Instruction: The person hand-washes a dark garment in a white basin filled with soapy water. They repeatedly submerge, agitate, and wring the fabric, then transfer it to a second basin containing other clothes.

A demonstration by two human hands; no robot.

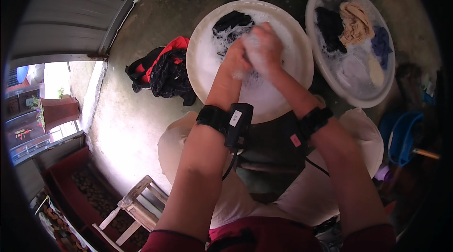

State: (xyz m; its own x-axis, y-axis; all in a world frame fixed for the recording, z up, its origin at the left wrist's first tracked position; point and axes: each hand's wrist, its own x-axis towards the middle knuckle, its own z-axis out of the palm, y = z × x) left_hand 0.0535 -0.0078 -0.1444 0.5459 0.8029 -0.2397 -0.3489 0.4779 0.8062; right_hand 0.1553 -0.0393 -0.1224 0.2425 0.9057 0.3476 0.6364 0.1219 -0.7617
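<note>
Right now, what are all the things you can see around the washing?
Soapy basin: one, white, in the middle under both hands.
Dark garment: one, black, in the foam at the basin's far side.
Second basin: one, white, to the right, holding wet clothes.
Clothes in second basin: several, black, tan, blue and pale.
Clothes pile: one heap, red and black, on the floor left of the soapy basin.
Wooden stool: one, pale wood, lower left.
Blue bucket: one, blue, far right.
Wrist bands: two, black, one on each forearm.
Left hand: one, foamy, pressed against the right.
Right hand: one, foamy, over the soapy basin.
</note>
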